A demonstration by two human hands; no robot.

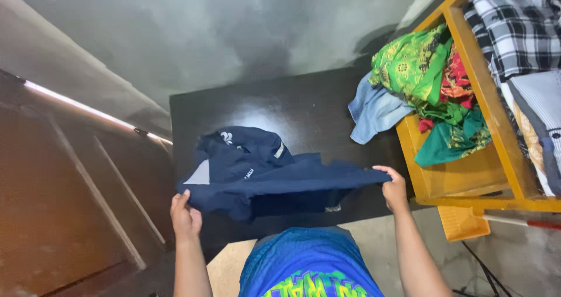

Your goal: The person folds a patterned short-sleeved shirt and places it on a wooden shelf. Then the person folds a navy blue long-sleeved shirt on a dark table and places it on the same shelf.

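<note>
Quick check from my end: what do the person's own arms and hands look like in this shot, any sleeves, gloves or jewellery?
Both forearms are bare, no sleeve reaching them. The left hand and right hand wear no gloves; no rings, watch or bracelet show. Below them, the blue shirt carries a bright green and yellow print.

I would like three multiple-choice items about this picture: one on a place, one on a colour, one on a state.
1. Where does the pile of green patterned cloth lie?
A. on the floor
B. in the yellow wooden shelf
C. on the person's lap

2. What colour is the garment held over the dark table?
A. navy blue
B. red
C. white

3. How do the hands hold the garment?
A. one hand only
B. neither touches it
C. the left hand and right hand each grip an edge

Answers: 1 B, the pile sits inside the shelf; 2 A, the fabric is dark blue; 3 C, both hands pinch opposite edges, stretching it.
</note>
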